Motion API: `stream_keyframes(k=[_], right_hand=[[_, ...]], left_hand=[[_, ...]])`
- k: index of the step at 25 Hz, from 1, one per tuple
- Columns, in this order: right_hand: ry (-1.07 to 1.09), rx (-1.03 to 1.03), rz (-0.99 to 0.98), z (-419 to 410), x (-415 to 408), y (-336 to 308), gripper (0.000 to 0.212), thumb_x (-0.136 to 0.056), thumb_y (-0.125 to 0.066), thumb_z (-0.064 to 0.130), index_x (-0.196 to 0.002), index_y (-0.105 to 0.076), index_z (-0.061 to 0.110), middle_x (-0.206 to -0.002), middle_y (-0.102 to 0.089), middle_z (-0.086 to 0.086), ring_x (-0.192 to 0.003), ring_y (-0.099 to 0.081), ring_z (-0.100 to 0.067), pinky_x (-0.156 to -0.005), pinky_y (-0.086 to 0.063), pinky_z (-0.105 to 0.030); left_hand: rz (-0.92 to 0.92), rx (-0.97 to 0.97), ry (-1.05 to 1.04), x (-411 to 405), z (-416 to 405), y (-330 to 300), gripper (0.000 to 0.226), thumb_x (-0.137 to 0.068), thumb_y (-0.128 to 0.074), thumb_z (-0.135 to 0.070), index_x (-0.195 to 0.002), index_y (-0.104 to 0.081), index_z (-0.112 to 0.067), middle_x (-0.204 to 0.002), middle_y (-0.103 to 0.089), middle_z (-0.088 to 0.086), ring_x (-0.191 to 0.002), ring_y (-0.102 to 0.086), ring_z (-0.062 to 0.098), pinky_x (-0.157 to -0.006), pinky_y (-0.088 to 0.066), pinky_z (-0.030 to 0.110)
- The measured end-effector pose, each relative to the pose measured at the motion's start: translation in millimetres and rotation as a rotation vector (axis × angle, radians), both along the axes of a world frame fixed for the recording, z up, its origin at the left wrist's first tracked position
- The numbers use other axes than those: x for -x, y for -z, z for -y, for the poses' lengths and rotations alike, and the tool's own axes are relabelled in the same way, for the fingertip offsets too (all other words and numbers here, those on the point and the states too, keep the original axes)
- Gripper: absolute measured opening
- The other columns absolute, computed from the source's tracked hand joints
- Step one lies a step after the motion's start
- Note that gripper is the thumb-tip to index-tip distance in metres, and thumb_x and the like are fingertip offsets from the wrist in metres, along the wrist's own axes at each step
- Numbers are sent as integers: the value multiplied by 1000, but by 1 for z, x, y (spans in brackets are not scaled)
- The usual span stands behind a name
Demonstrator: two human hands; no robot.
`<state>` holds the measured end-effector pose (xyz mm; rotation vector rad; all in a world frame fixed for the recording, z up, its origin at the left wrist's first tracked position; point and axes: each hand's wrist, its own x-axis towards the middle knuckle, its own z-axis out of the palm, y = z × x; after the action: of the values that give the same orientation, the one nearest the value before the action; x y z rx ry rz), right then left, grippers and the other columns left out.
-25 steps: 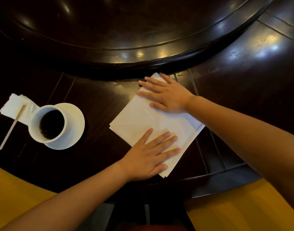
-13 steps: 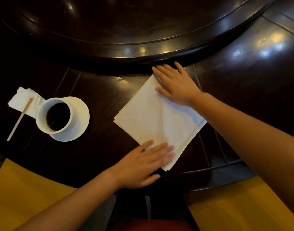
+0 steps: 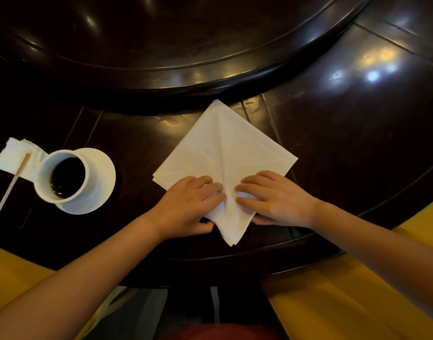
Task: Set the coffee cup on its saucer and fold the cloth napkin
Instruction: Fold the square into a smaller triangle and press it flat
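The cloth napkin (image 3: 222, 153) lies as a diamond, its long axis running near to far, with left hand (image 3: 188, 204) and right hand (image 3: 276, 197) pinching the near corner between them.

no legible txt, no labels, no nos.

White cup (image 3: 63, 177), full of dark coffee, upright on white saucer (image 3: 101, 182), sits off-centre toward saucer's left edge; far left on dark table. White cloth napkin (image 3: 222, 153) folded to a square, turned diamond-wise w/ corners near & far, flat mid-table; near corner bunched & creased, layered edges showing.
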<state>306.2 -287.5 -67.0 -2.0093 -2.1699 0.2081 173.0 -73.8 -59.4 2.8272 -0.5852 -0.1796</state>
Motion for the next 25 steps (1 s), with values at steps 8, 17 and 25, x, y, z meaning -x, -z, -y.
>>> stream_keyframes(k=[8,17,25], right_hand=[[-58,-25,-26,5,-12,-8,33,-72,-75,8,-102,-62,5,-103,-67,-15,-92,-64,-31,-71,-57,-40],[310,-175,-138,20,15,3,9,-83,-64,6,-90,-69,2,-86,-68,-13,-79,-63,-31,-60,-52,-40],[862,-385,-518,18,71,-8,14,-83,-64,11,-91,-69,1,-84,-68,-10,-83,-61,-17,-75,-50,-30]], left_hand=[[-37,49,85,2,-24,-7,44,-69,-75,3,-110,-60,-2,-114,-63,16,-102,-60,31,-70,-57,39],[148,261,-336,43,-6,16,23,-88,-53,-13,-98,-70,0,-94,-67,13,-89,-62,24,-75,-54,32],[195,626,-890,67,20,-4,17,-84,-61,-10,-97,-70,-6,-92,-67,2,-89,-59,8,-83,-46,15]])
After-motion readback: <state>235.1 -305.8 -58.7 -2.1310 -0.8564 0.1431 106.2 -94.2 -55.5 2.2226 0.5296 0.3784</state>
